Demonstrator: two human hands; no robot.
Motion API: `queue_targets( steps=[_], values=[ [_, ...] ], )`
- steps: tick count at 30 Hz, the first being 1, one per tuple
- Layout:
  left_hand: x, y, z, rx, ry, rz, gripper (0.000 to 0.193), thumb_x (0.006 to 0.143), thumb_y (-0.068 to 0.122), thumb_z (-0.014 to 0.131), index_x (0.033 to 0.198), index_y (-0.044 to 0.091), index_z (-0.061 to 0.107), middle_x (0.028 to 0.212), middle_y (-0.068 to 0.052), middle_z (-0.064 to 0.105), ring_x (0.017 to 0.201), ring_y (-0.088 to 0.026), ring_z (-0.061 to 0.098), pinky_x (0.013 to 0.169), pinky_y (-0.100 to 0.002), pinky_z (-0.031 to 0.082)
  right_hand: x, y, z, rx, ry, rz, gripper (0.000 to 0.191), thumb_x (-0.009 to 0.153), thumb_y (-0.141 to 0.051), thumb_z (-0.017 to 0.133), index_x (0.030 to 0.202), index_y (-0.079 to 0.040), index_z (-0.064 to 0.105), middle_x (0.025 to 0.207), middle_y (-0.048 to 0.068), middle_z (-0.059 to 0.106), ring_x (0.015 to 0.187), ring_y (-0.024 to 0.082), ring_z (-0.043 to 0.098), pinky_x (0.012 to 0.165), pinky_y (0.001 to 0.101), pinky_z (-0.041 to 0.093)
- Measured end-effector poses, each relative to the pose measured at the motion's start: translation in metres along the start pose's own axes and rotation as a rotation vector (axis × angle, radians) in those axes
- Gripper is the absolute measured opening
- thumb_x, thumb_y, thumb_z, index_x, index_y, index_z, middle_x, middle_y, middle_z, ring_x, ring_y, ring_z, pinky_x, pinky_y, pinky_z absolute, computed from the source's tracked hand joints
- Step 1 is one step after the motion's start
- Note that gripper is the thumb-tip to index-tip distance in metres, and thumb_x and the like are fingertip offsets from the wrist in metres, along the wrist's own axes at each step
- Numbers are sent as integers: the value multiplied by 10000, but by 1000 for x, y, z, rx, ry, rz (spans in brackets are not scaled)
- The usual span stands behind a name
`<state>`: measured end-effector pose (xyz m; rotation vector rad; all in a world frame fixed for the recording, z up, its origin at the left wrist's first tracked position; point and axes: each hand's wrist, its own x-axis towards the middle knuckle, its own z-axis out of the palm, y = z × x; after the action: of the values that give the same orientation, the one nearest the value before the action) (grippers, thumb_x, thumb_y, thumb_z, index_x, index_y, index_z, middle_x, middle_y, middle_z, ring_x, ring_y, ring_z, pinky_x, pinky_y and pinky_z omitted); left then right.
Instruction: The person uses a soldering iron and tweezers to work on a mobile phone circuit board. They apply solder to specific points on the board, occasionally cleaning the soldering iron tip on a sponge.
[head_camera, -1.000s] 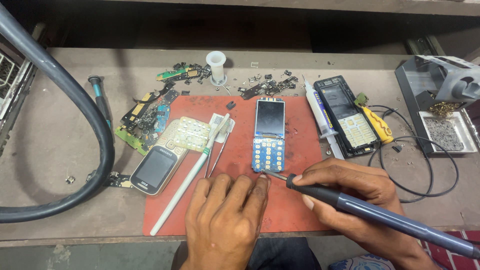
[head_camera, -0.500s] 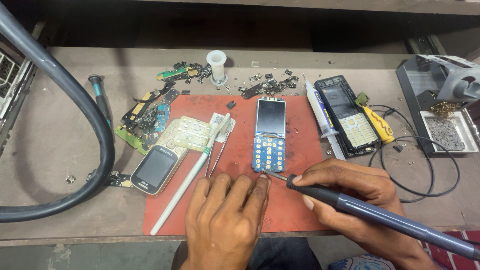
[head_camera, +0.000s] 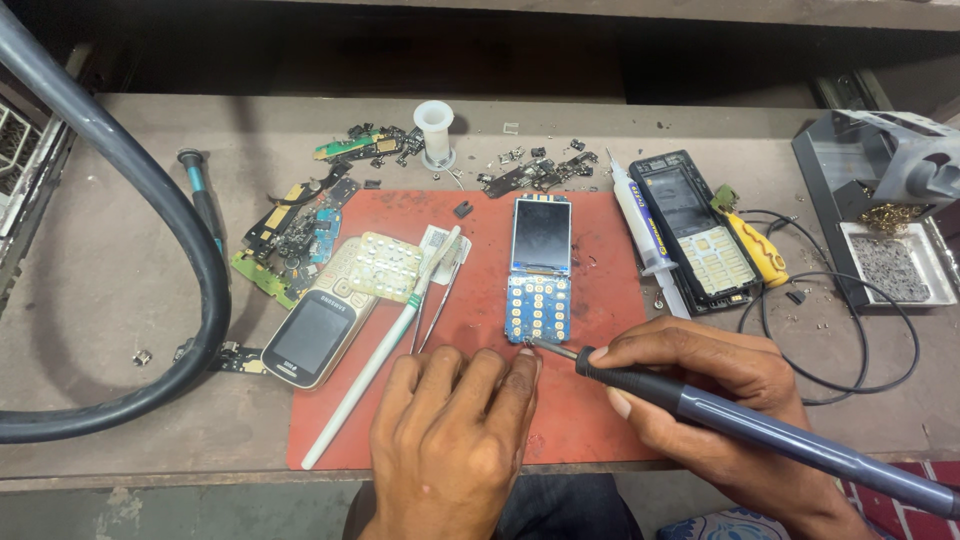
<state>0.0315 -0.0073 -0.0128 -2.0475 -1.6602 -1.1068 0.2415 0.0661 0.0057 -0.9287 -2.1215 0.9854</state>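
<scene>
A soldering iron is gripped in the right hand, the fingers closed round its dark barrel like a pen, and its tip is set at the bottom edge of the opened phone board. The left hand lies flat just below that board, palm down and fingers together; its fingertips meet the board's lower edge beside the iron's tip, and whether anything is pinched under them cannot be told.

The board, with its screen above and blue keypad contacts below, rests upright on the red mat, near the mat's middle. To the left of the board a white plastic stick and a pair of tweezers lie aslant, and further left a grey phone rests face up half off the mat, with a rubber keypad sheet touching it. Loose circuit boards are scattered beyond. Above the board a white spool stands. To the board's right a glue tube, a black phone frame and a yellow-handled tool are laid side by side; well to the right the iron's stand is seen.

Against the earlier frames almost nothing is altered: both hands are kept in place and the tip is held at the same spot, which is judged to mean that one joint is being worked steadily.
</scene>
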Motion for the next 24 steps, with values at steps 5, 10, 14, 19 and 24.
queue_targets(
  steps=[5,10,14,19,24],
  values=[
    [0,0,-1,-6,-3,-16,97,862,110,795,924,43,762,798,-22,603,745,-208,578,664,-383,435,1,-2,0,1,35,31,273,762,-48,742,1031,-50,785,883,33,754,701,73,732,603,210,564],
    [2,-3,-5,-19,-5,-39,102,871,127,800,882,49,734,825,-29,621,776,-221,600,689,-389,446,-1,-1,1,33,48,29,273,784,-45,737,1055,-29,773,890,42,752,722,82,736,630,214,569],
    [4,-12,-14,4,-1,-60,90,853,91,792,882,57,714,880,-35,652,828,-232,633,717,-398,456,-4,1,1,67,75,64,271,798,-39,739,1066,-7,762,904,57,754,767,99,745,682,229,587],
    [10,-32,-34,99,-68,-96,215,755,36,744,968,57,731,1005,-57,674,933,-263,643,766,-405,472,-4,2,2,93,90,73,271,803,-45,752,1071,-3,757,918,65,756,796,108,765,709,241,607],
    [17,-51,-48,67,-350,41,380,711,68,677,1079,82,770,1043,-68,652,1010,-255,607,801,-403,482,-6,3,2,77,108,141,276,780,-57,769,1052,-11,767,865,63,755,750,109,763,675,246,603]
  ],
)
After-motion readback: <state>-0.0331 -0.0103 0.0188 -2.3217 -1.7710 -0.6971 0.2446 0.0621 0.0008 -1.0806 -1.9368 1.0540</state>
